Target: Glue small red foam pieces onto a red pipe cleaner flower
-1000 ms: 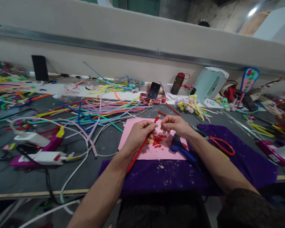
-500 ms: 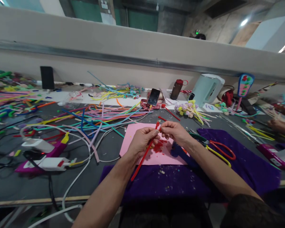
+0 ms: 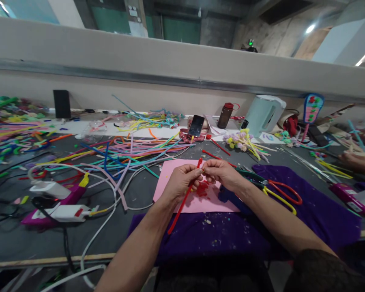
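Note:
My left hand is closed on a red pipe cleaner, which slants down toward me below the fingers, its knobbed upper end poking out above them. Fingertips of my right hand are pinched together right against the left ones, beside the stem's upper part. Whatever lies in that pinch is too small to make out. Both hands are over a pink sheet strewn with red fuzzy scraps. Under my right wrist, a dark blue object rests partly on the sheet.
Scissors with red and yellow handles lie right on purple cloth. Left are a power strip, cables and many pipe cleaners. Behind stand a phone, bottle and kettle. Another person's hand is far right.
My right fingertips have shifted slightly left and down, closer against the left ones. My left hand keeps its hold on the red pipe cleaner. The view has tilted slightly.

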`<state>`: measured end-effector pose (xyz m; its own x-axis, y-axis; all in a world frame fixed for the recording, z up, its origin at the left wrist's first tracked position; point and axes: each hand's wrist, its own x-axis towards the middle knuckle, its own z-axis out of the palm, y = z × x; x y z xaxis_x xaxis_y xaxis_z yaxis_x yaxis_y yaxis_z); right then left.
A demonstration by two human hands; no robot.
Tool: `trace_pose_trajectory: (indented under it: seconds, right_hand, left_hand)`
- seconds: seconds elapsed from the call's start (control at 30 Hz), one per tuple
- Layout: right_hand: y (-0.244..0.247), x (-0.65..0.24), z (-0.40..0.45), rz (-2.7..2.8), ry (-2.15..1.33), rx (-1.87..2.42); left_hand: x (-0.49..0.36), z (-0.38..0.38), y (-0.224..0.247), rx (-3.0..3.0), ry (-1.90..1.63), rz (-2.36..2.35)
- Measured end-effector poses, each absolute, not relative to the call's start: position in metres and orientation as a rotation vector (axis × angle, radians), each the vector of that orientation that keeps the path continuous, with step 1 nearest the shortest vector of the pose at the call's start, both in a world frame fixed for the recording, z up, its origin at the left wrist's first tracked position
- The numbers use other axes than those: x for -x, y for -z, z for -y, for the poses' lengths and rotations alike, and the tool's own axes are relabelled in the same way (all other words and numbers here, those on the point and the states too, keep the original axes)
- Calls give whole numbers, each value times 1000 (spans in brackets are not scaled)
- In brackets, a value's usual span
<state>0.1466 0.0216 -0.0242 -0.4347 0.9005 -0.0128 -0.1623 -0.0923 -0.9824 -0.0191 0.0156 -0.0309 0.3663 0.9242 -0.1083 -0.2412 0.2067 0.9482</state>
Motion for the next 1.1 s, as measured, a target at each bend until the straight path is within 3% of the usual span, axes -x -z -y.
trace_pose_trajectory:
  seconds: [0.3,1.1]
  right_hand:
    - [29,-155,-30,1234,-1916,734]
    - [31,-154,-26,1299,-1941,598]
  left_hand:
    - [19,-12,25,-1083,-919,-799]
    - [21,-3,19,-1158,-904,-791]
